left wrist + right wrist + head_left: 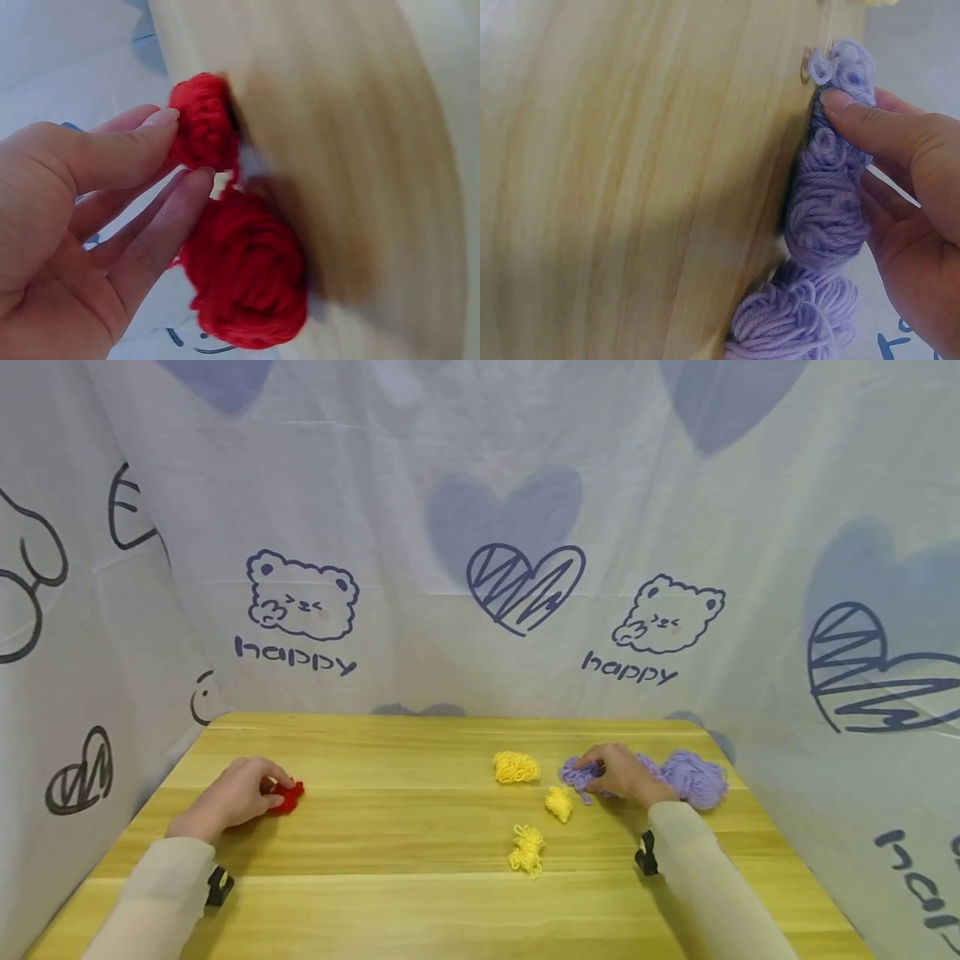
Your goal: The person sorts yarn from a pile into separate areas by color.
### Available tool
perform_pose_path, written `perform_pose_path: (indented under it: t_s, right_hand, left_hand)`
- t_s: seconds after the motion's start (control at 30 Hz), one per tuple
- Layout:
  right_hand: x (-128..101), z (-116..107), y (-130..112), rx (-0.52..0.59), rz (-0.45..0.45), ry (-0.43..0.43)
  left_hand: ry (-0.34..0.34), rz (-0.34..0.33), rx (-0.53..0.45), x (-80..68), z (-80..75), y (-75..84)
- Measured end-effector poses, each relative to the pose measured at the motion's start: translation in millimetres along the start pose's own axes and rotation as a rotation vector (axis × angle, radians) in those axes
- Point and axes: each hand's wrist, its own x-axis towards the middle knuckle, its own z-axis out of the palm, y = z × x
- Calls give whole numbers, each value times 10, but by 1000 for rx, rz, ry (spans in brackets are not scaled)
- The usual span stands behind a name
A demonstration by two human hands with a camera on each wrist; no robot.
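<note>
Work seems at start: left hand (238,796) pinches small red yarn bundles (286,796) at table's left; right hand (619,772) grasps purple yarn bundles (693,777) on the right. Three yellow yarn bundles (516,767) lie untouched btw. them.

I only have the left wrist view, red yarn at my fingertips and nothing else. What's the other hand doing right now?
Observer: The right hand pinches a small purple yarn bundle on the wooden table.
Operator: Any more purple yarn around it?
Observer: Yes, a bigger purple skein lies just right of that hand.
Operator: Other colours on the table?
Observer: Three small yellow yarn bundles sit between the hands, nearer the right one.
Operator: And where is my red yarn on the table?
Observer: The red yarn lies at the table's left side, at the fingertips of the left hand.
</note>
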Motion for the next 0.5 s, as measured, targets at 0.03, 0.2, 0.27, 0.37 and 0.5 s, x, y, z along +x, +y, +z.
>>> perform_pose_path:
  t_s: [0.03,0.2,0.27,0.37,0.5]
  right_hand:
    - [0,-2,2,4,8,0]
    - [-2,-14,2,11,16,2]
    - [0,-16,-1,15,15,0]
    - [4,-13,1,9,9,-4]
    - [2,-6,-1,1,30,-9]
  left_hand:
    - [3,2,4,4,-13,15]
    - [47,44,22,23,-82,106]
    - [72,79,18,27,-99,172]
    - [89,139,-4,32,-94,309]
    - [83,210,-36,62,-39,519]
